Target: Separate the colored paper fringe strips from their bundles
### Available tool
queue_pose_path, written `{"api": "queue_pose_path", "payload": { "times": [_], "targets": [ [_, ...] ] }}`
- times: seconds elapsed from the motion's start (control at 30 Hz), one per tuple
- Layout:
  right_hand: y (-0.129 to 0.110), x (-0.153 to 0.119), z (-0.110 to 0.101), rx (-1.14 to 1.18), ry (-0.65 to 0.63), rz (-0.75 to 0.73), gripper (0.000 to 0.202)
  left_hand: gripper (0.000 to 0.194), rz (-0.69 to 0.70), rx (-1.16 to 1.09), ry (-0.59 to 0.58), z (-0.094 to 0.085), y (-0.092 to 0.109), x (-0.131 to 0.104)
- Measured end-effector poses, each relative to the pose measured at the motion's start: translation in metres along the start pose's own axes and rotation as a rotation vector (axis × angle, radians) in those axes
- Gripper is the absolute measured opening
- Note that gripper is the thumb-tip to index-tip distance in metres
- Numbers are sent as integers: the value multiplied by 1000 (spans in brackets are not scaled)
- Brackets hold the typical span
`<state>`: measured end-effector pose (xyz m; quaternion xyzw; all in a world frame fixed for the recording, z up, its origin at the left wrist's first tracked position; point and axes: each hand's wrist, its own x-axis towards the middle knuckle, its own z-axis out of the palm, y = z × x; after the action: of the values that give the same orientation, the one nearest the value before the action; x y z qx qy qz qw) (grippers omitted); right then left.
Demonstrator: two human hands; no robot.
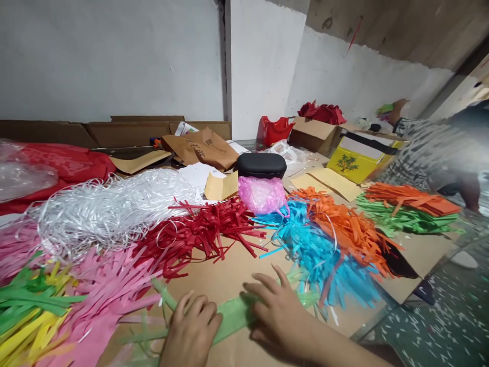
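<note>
A light green fringed tissue-paper strip (231, 317) lies across the cardboard in front of me, its cut ends fanning out at both sides. My left hand (194, 326) is curled over the left part of this strip, fingers closed on it. Over the right part rests my right hand (273, 311), fingers spread and the palm side down; its underside is hidden. Just beyond my hands are bunches of red paper fringe (214, 227) and blue paper fringe (305, 244). Pink paper fringe (110, 285) spreads beside my left hand.
White stringy ribbon (114, 204) is heaped at the left. A black case (262, 164) and a pink plastic bag (263, 194) sit behind the fringes. Orange fringe (344, 224) and a yellow box (355, 158) lie to the right. Another person (431, 148) bends at the far right.
</note>
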<state>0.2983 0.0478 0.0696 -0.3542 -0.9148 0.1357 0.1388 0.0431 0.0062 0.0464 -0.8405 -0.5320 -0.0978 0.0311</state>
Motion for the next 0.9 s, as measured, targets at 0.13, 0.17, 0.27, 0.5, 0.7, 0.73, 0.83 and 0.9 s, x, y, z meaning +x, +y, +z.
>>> {"api": "queue_pose_path", "payload": {
  "times": [0.13, 0.17, 0.27, 0.5, 0.7, 0.73, 0.83, 0.9],
  "targets": [
    [8, -7, 2, 2, 17, -39, 14, 12, 41, 57, -8, -7, 13, 1],
    [9, -5, 2, 37, 20, -17, 13, 18, 32, 77, -15, -7, 17, 0],
    [10, 2, -4, 125, 30, 32, 12, 26, -15, 112, -28, -5, 24, -3],
    [-11, 3, -19, 104, 25, 78, 58, 18, -98, 80, -53, -1, 24, -4],
    [-15, 0, 18, 36, 81, 10, 31, 22, -80, 37, 56, 4, 19, -6],
    [-12, 0, 25, 15, 83, 16, 17, 24, -63, 19, 89, 5, 15, -8],
    [-3, 2, 33, 13, 54, 59, 18, 31, 29, -80, 140, 5, 0, -16],
    [3, 5, 28, 53, 19, 103, 21, 27, 23, -164, 89, 2, -10, -18]
  ]
}}
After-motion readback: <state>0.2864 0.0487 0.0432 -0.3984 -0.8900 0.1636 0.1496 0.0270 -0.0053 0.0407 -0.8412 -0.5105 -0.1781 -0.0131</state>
